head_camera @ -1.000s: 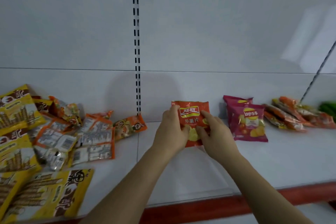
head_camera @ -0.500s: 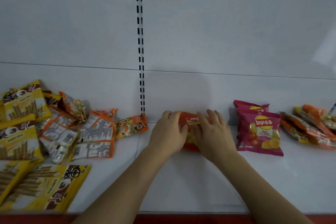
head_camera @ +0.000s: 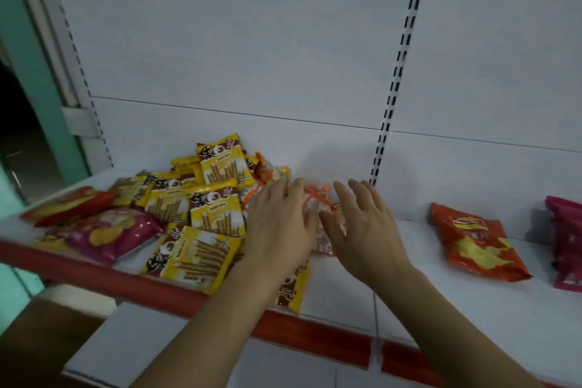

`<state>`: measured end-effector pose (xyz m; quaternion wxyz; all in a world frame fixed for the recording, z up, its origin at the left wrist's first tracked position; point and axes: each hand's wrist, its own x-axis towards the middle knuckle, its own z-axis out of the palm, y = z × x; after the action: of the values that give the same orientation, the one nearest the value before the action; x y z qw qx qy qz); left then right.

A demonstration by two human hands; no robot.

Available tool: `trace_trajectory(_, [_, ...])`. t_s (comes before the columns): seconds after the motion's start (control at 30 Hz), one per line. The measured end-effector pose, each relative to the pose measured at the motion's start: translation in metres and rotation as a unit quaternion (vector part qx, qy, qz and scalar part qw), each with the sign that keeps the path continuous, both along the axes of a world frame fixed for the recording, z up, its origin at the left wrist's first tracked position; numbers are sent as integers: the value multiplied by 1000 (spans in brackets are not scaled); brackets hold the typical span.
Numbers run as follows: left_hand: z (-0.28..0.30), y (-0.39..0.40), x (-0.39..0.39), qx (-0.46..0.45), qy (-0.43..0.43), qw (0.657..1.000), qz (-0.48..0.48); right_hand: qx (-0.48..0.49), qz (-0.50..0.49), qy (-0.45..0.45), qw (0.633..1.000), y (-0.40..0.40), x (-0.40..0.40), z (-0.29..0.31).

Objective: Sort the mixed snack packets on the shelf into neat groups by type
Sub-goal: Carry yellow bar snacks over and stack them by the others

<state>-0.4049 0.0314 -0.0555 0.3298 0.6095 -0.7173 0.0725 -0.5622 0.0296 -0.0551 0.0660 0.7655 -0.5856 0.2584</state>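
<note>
Shelf (head_camera: 441,309): left hand (head_camera: 278,227) and right hand (head_camera: 367,227), grips spread, holding nothing, over orange packets (head_camera: 316,198); one red bag (head_camera: 475,242) right; yellow packets (head_camera: 217,214) left, count unclear.

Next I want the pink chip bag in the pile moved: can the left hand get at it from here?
Probably yes. The left hand is open, and the pink chip bag lies on top near the shelf edge, nothing covering it. Yellow packets lie between, so reach over them.
</note>
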Motion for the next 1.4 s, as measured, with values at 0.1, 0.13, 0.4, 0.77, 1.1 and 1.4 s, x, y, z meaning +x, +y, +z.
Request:
trace_trajectory(0.1, [1, 16, 56, 4, -2, 1000, 19, -11, 20, -2, 1000, 12, 56, 1])
trace_trajectory(0.13, [1, 20, 73, 7, -3, 1000, 24, -10, 25, -5, 1000, 15, 73, 2])
trace_trajectory(0.4, [-5, 48, 182, 25, 5, 997, 68, 17, 65, -3, 998, 27, 177, -9])
trace_trajectory(0.77, [-8, 31, 274, 31, 47, 984, 169, 24, 179, 22, 983, -20, 267, -9])
trace_trajectory(1.1, [-15, 10, 339, 19, 39, 982, 186, 140, 237, 119, 954, -41, 313, -8])
trace_trajectory(1.4, [-8, -6, 360, 81, 119, 989, 25, 85, 191, -22, 978, -23, 318, 10])
